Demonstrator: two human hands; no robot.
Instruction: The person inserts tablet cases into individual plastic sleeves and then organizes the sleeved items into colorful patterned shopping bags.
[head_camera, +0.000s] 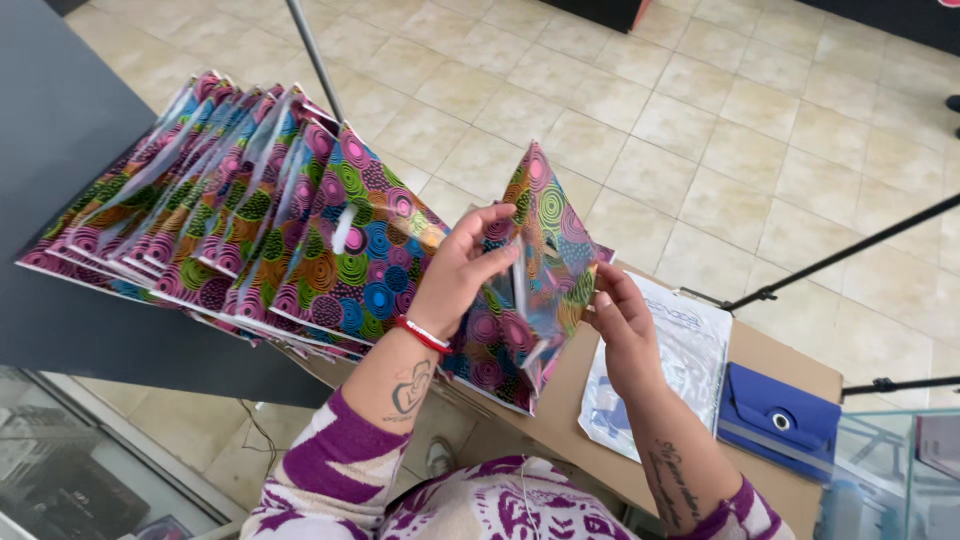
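While both hands are up in front of the person, they're working one colourful gift bag (535, 290) between them; it's glossy, covered in swirly circle patterns in pink, green, blue, orange and purple, and it's held up just above the brown worktop (770, 355), its top corner pointing away from the camera. Left hand (460, 270) has its fingers curled over the bag's near edge with the thumb pressing on the side, so it's gripping the bag; right hand (620, 315) pinches the opposite edge with fingertips closed on it; the two hands sit apart with the bag spread between them, and the bag looks partly opened out, a shiny inner fold showing in the middle. Off to the left there's a fanned row of matching bags (230, 200) lying overlapped on a dark grey surface (60, 120), each with a white handle bit showing; under the right forearm lies a flat white plastic packet (690, 350), and beside it a blue case (780, 420) on the worktop; tiled floor (720, 130) beyond.
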